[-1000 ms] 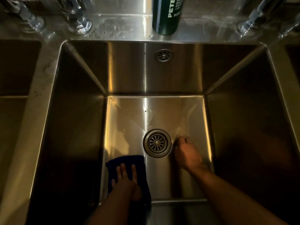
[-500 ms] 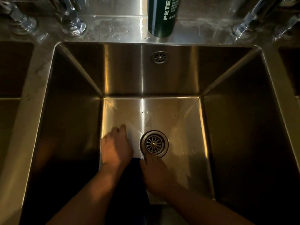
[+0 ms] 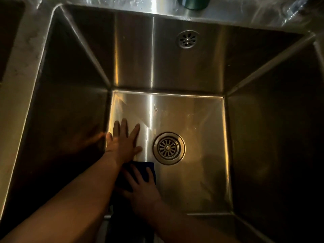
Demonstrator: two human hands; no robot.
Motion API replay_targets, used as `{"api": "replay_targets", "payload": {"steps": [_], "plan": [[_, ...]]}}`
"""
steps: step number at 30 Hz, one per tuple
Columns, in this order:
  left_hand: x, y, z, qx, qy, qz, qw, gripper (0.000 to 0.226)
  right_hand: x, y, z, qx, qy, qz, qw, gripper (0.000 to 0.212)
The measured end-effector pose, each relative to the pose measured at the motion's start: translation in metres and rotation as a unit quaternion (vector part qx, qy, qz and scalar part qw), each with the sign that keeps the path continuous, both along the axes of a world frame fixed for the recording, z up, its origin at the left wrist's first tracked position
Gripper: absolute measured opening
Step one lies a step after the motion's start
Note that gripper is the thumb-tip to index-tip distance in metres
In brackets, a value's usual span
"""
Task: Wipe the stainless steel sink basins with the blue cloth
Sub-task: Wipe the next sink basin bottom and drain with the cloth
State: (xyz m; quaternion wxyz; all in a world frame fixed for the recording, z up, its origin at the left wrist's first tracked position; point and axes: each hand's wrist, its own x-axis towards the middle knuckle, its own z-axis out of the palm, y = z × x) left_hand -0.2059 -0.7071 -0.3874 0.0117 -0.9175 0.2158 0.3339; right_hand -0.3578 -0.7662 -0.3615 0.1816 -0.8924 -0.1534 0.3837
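1. Head view looks straight down into the steel sink basin (image 3: 175,71), with a round drain (image 3: 168,148) in its floor.
2. The left hand (image 3: 122,142) lies flat on the floor just left of the drain, fingers spread and straight, holding nothing.
3. The right hand (image 3: 142,190) presses the blue cloth (image 3: 146,166) with straight fingers, not curled round it.
4. The cloth lies on the basin floor toward the near wall, just beside the drain.
5. An overflow grille (image 3: 187,39) sits in the back wall.

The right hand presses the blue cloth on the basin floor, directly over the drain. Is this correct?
Not over the drain. In the head view the right hand presses the blue cloth on the basin floor beside the drain, which lies uncovered.
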Motion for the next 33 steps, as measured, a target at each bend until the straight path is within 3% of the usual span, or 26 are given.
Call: {"api": "replay_targets", "payload": {"steps": [7,14,22,25,29,33], "plan": [[0.002,0.004,0.0,0.027,-0.01,-0.046,0.999,0.091,-0.03,-0.038,-0.01,-0.029,-0.007,-0.006,1.0,0.073],[0.0,0.001,0.0,0.036,-0.017,-0.044,0.998,0.093,-0.071,-0.119,-0.01,-0.137,0.069,-0.008,0.988,0.083],[-0.001,0.0,0.005,0.027,-0.007,-0.041,0.999,0.091,-0.097,-0.191,0.011,-0.272,0.148,-0.039,0.95,0.084],[-0.001,0.0,0.005,0.03,-0.002,-0.036,0.999,0.092,-0.098,-0.193,0.014,-0.267,0.171,-0.068,0.946,0.088],[-0.002,-0.002,0.004,0.035,-0.007,-0.04,0.999,0.093,-0.106,-0.175,0.012,-0.259,0.181,-0.119,0.941,0.11],[-0.001,-0.003,0.003,0.036,-0.001,-0.035,0.999,0.093,-0.113,-0.176,0.01,-0.23,0.155,-0.135,0.951,0.093]]}}
